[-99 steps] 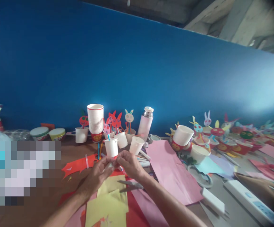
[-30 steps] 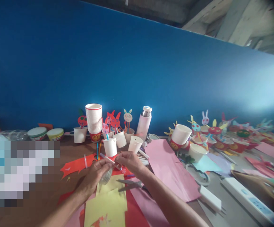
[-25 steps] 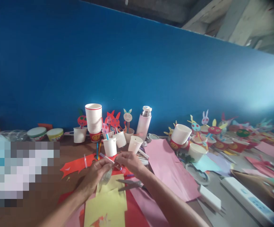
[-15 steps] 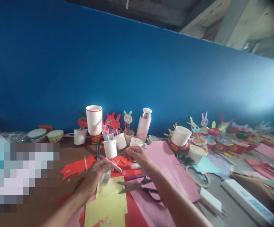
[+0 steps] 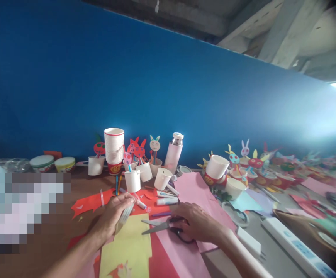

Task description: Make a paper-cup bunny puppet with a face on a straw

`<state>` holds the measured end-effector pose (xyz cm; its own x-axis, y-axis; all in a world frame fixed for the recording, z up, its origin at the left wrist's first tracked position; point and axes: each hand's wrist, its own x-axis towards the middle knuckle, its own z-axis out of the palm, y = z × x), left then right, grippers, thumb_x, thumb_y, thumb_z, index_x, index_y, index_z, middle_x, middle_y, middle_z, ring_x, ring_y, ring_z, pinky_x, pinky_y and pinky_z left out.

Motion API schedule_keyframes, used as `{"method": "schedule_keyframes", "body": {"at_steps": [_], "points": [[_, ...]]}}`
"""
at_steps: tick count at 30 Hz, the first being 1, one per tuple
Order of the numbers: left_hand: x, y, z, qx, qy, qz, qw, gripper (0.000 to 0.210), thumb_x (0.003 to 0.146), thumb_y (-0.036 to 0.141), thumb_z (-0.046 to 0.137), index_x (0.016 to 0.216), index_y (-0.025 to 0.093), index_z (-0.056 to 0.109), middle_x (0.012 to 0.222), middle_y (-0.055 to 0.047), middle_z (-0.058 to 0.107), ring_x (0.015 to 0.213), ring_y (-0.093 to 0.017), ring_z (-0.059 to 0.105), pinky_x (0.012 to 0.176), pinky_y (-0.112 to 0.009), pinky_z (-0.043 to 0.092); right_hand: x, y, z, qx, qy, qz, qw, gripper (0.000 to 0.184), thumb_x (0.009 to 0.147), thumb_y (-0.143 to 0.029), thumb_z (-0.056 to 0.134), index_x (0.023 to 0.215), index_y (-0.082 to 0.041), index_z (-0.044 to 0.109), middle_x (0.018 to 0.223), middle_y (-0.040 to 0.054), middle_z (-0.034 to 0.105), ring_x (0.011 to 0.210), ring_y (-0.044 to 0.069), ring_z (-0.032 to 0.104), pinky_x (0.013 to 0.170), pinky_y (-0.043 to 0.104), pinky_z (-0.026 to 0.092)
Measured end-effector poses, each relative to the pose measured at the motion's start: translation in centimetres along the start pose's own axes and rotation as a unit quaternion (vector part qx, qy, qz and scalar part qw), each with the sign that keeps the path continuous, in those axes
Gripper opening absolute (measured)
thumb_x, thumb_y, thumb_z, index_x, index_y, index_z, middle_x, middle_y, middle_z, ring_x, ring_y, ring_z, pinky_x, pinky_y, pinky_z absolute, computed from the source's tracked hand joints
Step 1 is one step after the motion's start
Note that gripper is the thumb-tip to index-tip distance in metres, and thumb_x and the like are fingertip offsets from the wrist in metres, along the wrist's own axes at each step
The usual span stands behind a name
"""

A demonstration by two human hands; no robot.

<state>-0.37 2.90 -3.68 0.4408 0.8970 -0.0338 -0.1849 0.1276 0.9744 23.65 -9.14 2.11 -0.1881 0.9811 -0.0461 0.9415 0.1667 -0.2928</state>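
My left hand [image 5: 117,214] is closed, thumb against fingers, on a translucent, ridged piece that looks like a roll of clear tape [image 5: 125,216]. Below it lie yellow paper sheets [image 5: 127,247]. My right hand [image 5: 195,220] reaches down over the scissors [image 5: 159,226], its fingers curled on the black handles. The blades lie spread, pointing left. Several markers [image 5: 167,201] rest on the red paper [image 5: 94,201] between the hands. Behind them stand a white paper cup with a small hole [image 5: 163,178], tilted, and a cup holding a pink paper figure [image 5: 132,181].
A tall cup stack [image 5: 114,144] and a pink thermos [image 5: 174,154] stand near the blue wall. Pink paper [image 5: 195,193] runs under the right hand. To the right are a tape roll [image 5: 236,214], a white charger [image 5: 249,242], a power strip [image 5: 301,249] and several paper-animal cups [image 5: 237,166].
My right hand has moved from near the small-holed cup down and right onto the scissors handles. My left hand still holds the ridged piece. The view has shifted slightly.
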Motion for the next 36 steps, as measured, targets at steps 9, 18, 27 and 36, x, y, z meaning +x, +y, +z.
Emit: {"method": "schedule_keyframes", "body": {"at_steps": [9,18,27,36], "points": [[-0.4,0.5,0.1,-0.026,0.004,-0.007,1.0,0.013,0.071,0.028,0.065,0.072,0.016,0.066,0.075,-0.002,0.067,0.058,-0.01,0.055,0.057,-0.021,0.041,-1.1,0.6,2.8,-0.059,0.006,0.011,0.998,0.035,0.074,-0.025,0.055,0.108,-0.03,0.056,0.112,0.0055,0.057,0.102,0.025,0.051,0.087,0.038,0.032],[-0.1,0.8,0.1,-0.059,0.021,-0.007,0.998,0.015,0.068,0.031,0.068,0.071,0.016,0.065,0.07,-0.003,0.066,0.063,-0.015,0.059,0.059,-0.023,0.044,-0.8,1.0,-0.1,-0.024,0.016,0.016,0.999,0.029,0.073,-0.014,0.046,0.089,-0.028,0.066,0.087,-0.0003,0.07,0.083,0.019,0.061,0.073,0.026,0.038],[0.1,0.6,-0.3,-0.068,0.019,0.0,0.997,0.018,0.069,0.032,0.068,0.076,0.015,0.065,0.068,-0.001,0.065,0.062,-0.013,0.058,0.059,-0.023,0.042,-1.6,1.3,1.2,0.022,-0.026,-0.005,0.999,0.038,0.069,-0.026,0.059,0.106,-0.03,0.06,0.108,0.0025,0.061,0.101,0.022,0.053,0.085,0.03,0.037],[0.1,0.9,-0.3,-0.073,0.018,-0.008,0.997,0.016,0.07,0.031,0.067,0.071,0.016,0.065,0.069,-0.002,0.067,0.058,-0.012,0.057,0.055,-0.022,0.041,-2.2,1.8,0.3,0.041,-0.047,0.023,0.998,0.038,0.064,-0.024,0.059,0.101,-0.032,0.065,0.095,0.0018,0.067,0.088,0.022,0.059,0.076,0.028,0.041]]}}
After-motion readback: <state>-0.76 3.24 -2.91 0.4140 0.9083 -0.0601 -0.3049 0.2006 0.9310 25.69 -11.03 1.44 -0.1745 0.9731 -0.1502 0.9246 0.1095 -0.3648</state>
